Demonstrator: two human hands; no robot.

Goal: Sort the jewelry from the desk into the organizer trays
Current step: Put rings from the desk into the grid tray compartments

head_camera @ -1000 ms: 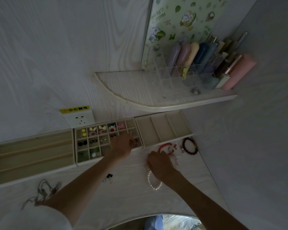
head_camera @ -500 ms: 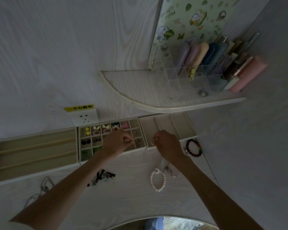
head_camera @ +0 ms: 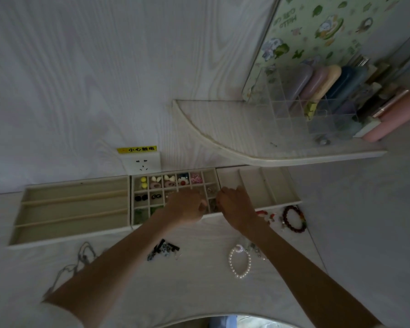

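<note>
- The gridded tray [head_camera: 175,200] sits against the wall between a long-slotted tray [head_camera: 74,209] on its left and a three-lane tray [head_camera: 260,188] on its right, the three edge to edge; small coloured pieces fill its back row.
- My left hand [head_camera: 187,205] and right hand [head_camera: 237,207] meet over the grid's right front cells, knuckles nearly touching.
- Both grips are curled, fingertips down into the cells; whether either pinches anything I cannot tell, it is too dim and small.
- Both forearms reach forward across the tabletop [head_camera: 199,292], converging.
- On open tabletop between my arms lie a pearl bracelet [head_camera: 239,262] and a dark beaded piece [head_camera: 163,249], well apart.
- A dark red bead bracelet [head_camera: 294,218] lies just in front of the three-lane tray, right of my right wrist, with small red bits partly hidden behind that wrist.
- A thin chain [head_camera: 81,259] trails left of my left forearm, partly covered by it.
- A curved shelf [head_camera: 270,147] overhangs the trays' right end.
</note>
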